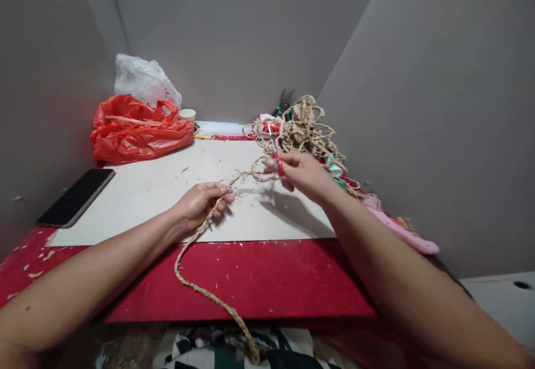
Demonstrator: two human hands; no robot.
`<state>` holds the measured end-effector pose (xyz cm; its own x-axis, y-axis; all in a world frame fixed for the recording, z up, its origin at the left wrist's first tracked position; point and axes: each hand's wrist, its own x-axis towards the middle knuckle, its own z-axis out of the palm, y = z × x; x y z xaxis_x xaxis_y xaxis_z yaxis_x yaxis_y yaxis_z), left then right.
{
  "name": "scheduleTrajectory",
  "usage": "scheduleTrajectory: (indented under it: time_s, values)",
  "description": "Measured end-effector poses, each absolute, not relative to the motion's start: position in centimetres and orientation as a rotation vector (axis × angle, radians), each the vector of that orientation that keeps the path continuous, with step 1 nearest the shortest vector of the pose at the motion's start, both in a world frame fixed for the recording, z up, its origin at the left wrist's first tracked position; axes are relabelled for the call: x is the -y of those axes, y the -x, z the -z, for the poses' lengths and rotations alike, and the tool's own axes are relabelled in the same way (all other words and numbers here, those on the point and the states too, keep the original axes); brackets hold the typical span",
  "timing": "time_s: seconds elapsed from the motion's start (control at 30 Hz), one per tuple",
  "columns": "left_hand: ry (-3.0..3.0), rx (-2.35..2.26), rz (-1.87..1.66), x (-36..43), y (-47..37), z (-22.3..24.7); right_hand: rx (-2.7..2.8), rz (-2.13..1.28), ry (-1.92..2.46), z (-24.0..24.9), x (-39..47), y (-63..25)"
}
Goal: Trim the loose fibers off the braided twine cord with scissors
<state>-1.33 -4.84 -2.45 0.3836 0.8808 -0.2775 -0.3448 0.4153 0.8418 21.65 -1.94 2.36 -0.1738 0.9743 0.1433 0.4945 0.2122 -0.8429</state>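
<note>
A tan braided rope [196,288] runs from the lap over the table's front edge and up to my hands. My left hand [208,200] pinches it above the white board. To the right, my right hand [298,175] has its fingers through the red handles of small scissors [273,145], whose blades point up and away. A thin loop of the rope's far end lies beside the fingers of that hand; whether they grip it too I cannot tell. Behind the scissors is a heaped tangle of the same rope [309,115].
A white board [146,207] with fibre scraps covers part of the red tabletop [271,280]. On the left are a phone [77,196], a red plastic bag [137,135], a white plastic bag [144,79] and a paper cup [187,115]. A pink object [401,229] lies right. Grey walls enclose the table.
</note>
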Motion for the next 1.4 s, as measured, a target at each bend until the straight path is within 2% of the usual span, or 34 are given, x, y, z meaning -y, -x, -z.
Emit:
scheduleTrajectory:
  time_s: [0.1,0.17,0.3,0.43,0.53,0.7,1.07,1.17,1.27,1.4]
  values:
    - [-0.768,-0.823,-0.884,4.8,1.4,2.4,1.95,-0.975,1.227,-0.7,3.2,-20.9]
    - [-0.769,-0.828,-0.892,4.8,1.4,2.3,2.106,-0.905,1.177,-0.4,4.0,-20.4]
    - [-0.76,-0.861,-0.91,4.9,1.2,1.9,2.503,-0.353,1.272,-0.8,4.8,-20.0]
    - [-0.775,-0.898,-0.913,5.1,1.1,1.5,2.641,0.139,1.4,-0.7,4.9,-20.0]
    - [-0.791,-0.909,-0.882,5.2,1.0,1.4,2.676,0.274,1.426,-0.3,4.9,-19.8]
    - [-0.759,-0.891,-0.9,5.1,0.9,1.4,2.71,0.314,1.463,0.0,5.0,-19.4]
    - [-0.718,-0.891,-0.903,5.0,1.0,1.4,2.754,0.281,1.49,0.2,4.9,-19.2]
    - [-0.686,-0.891,-0.928,5.0,1.1,1.5,2.675,0.184,1.455,0.6,4.7,-19.3]
    - [-0.684,-0.881,-0.936,5.0,1.3,1.3,2.41,-0.217,1.353,0.9,4.1,-19.5]
    - [-0.748,-0.892,-0.976,4.9,1.8,0.8,1.632,-0.912,1.197,0.7,2.7,-20.0]
